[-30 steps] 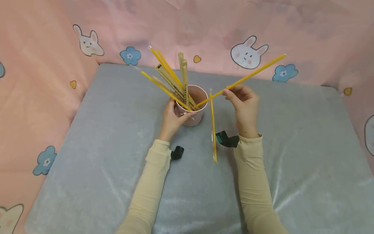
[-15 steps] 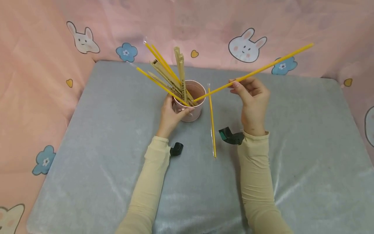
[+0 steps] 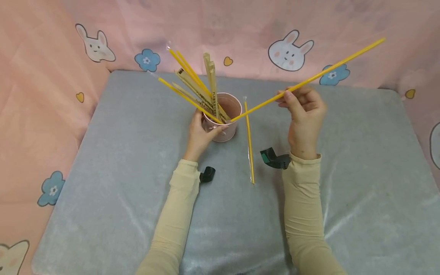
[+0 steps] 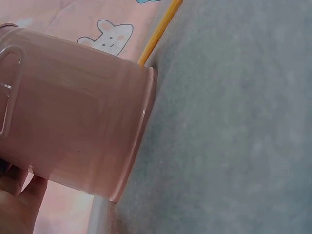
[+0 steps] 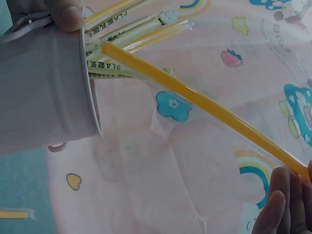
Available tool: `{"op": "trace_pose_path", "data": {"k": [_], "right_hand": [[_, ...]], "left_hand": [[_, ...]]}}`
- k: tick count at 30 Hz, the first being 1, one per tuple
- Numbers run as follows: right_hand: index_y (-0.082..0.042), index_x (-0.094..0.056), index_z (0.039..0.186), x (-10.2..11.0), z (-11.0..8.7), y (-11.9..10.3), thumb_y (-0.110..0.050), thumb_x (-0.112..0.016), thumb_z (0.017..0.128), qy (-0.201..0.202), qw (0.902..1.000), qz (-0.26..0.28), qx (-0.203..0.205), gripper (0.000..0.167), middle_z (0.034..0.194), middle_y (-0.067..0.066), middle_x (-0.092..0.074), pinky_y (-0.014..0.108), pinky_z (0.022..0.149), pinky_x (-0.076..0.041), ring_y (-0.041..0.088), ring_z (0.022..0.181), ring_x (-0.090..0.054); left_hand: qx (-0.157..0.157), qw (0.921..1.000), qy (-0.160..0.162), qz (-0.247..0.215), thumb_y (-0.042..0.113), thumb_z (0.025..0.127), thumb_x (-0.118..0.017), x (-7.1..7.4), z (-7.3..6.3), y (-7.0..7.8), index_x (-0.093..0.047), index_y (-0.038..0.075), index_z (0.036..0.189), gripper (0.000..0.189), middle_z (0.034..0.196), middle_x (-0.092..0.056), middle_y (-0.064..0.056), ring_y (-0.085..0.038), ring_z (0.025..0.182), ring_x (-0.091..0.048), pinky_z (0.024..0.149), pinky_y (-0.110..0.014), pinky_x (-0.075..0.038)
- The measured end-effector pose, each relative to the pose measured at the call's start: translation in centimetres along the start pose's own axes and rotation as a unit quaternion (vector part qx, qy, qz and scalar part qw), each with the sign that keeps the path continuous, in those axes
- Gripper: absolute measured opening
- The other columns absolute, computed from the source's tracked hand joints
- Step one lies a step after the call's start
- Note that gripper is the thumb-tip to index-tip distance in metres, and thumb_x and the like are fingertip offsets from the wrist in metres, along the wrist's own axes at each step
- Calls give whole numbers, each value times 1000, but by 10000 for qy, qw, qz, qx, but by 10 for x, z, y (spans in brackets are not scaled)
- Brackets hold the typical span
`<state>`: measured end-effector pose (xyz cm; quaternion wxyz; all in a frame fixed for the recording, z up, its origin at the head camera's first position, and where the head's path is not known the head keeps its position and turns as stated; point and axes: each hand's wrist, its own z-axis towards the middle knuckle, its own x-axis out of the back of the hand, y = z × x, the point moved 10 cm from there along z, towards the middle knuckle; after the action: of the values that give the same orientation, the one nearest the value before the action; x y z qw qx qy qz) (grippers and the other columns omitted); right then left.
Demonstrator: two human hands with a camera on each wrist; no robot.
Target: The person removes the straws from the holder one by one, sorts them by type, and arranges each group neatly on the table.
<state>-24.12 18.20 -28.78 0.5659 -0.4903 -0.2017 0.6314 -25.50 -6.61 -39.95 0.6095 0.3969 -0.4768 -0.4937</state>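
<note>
In the head view my left hand (image 3: pixel 199 137) grips a small pink bucket (image 3: pixel 227 133) near its rim, thumb over the front; the left wrist view shows the bucket's side (image 4: pixel 83 112) and some fingers. Several paper-wrapped straws (image 3: pixel 213 82) with print and several yellow straws (image 3: pixel 183 95) lean leftward out of it. My right hand (image 3: pixel 307 114) pinches a long yellow straw (image 3: pixel 330 69) between thumb and fingertips. It slants up to the right, its lower end at the bucket's rim. The right wrist view shows clear film along this straw (image 5: pixel 209 106).
One more wrapped yellow straw (image 3: pixel 250 149) lies on the grey cloth-covered table (image 3: pixel 137 191), right of the bucket. Black wrist cameras (image 3: pixel 207 174) sit at both cuffs. A pink patterned curtain (image 3: pixel 192 23) stands behind the table.
My right hand has moved rightward and slightly up with the straw, whose far end now reaches further right. The straw's lower end has drawn from inside the bucket to its rim. My left hand keeps its grip.
</note>
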Motion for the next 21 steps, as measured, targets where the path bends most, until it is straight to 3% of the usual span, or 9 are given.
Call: {"op": "trace_pose_path", "data": {"k": [12,21], "right_hand": [[16,-61,84,10,1,-8,8,-66,82,337,9989,333,57,10,77,22,-66,32,64,-53,28,67,-63],[20,-58,85,15,1,-14,10,-68,80,150,9991,394,-1,15,76,23,-65,33,64,-53,29,67,-63]], "left_hand": [[-14,10000,-10,-69,11,72,-83,0,0,-1,-45,3,129,68,120,-53,-13,-19,110,-50,93,-31,-39],[-30,10000,20,-45,12,72,-83,0,1,0,-46,3,127,66,117,-54,-13,-19,106,-51,89,-32,-41]]}}
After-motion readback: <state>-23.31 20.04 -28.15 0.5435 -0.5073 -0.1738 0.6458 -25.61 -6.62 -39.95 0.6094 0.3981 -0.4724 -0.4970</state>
